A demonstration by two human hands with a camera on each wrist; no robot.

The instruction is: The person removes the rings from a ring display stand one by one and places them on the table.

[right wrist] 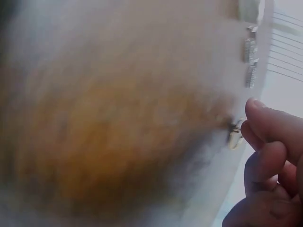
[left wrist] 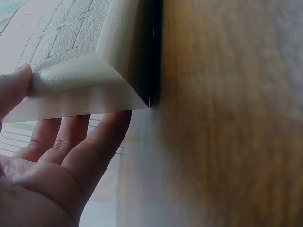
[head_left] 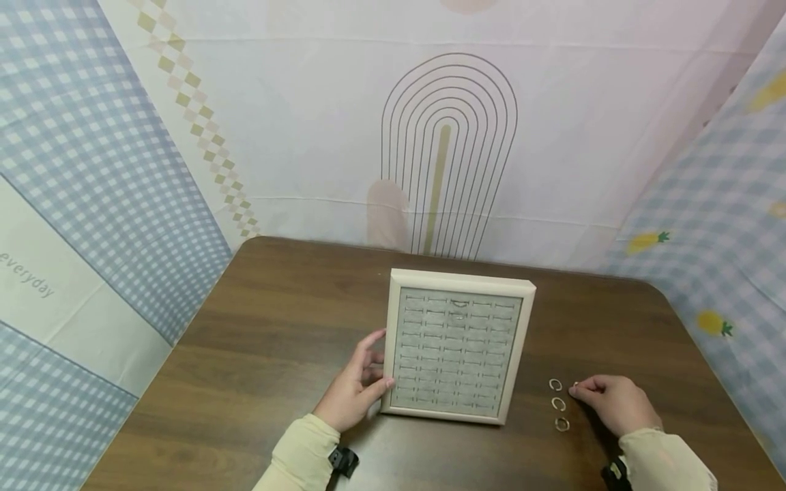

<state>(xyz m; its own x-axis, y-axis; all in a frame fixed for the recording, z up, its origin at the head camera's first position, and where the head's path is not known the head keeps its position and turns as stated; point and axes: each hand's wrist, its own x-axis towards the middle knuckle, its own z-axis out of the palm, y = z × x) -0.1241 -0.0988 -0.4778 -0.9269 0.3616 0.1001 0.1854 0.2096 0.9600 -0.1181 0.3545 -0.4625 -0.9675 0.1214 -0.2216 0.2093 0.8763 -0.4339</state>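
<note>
A ring display board (head_left: 454, 354) with a cream frame and grey slotted padding stands tilted back on the table. My left hand (head_left: 353, 392) grips its left side, thumb on the front edge and fingers behind, as the left wrist view shows of the frame (left wrist: 75, 78). One ring (head_left: 458, 304) sits in a top-row slot, and a small shiny piece (head_left: 458, 316) shows just below. To the board's right, my right hand (head_left: 617, 402) pinches a small gold-coloured ring (right wrist: 235, 136) at its fingertips, close over the table. Three rings (head_left: 558, 404) lie in a column beside that hand.
The brown wooden table (head_left: 276, 320) has rounded far corners. A patterned cloth (head_left: 307, 123) hangs behind it, with blue checked cloth (head_left: 123, 136) on the left and another checked cloth on the right. Dark wrist bands (head_left: 344, 462) sit at both cuffs.
</note>
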